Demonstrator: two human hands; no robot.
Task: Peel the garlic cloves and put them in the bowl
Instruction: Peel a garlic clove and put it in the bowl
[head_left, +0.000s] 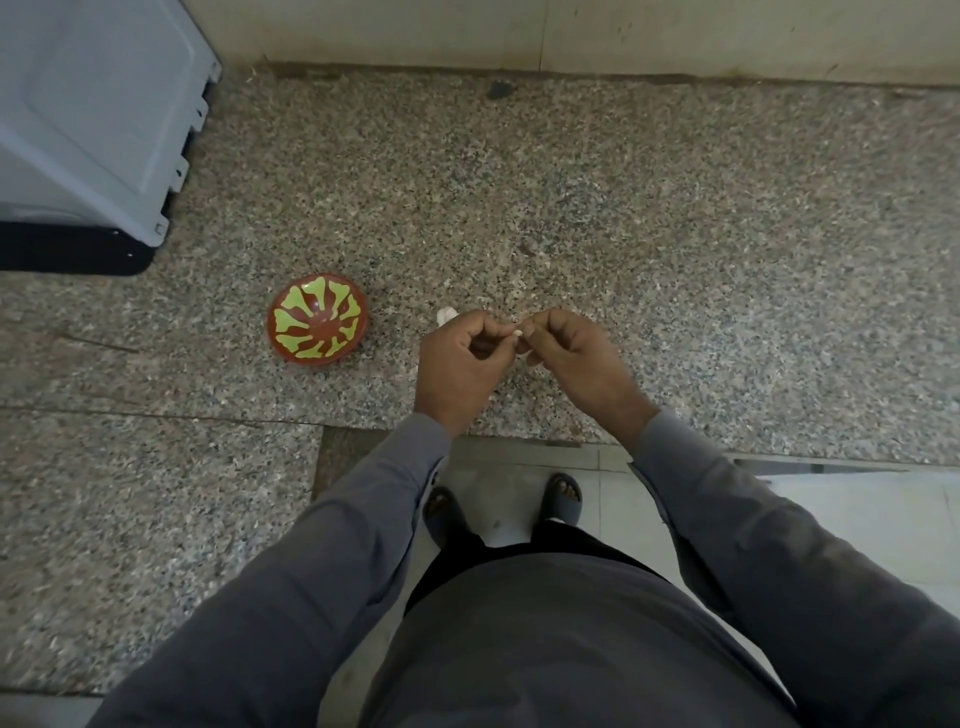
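Over the front edge of the speckled stone counter (623, 208), the person's left hand (460, 358) and right hand (576, 353) meet with fingers curled, together pinching a small pale garlic clove (518, 332) between their fingertips. Just behind the left hand a white bit of garlic (445, 315) lies on the counter, half hidden by the knuckles, and the red bowl (317, 325) with its yellow-green pattern sits to the left of the hands, apart from them. A grey appliance (88, 119) fills the counter's far left corner.
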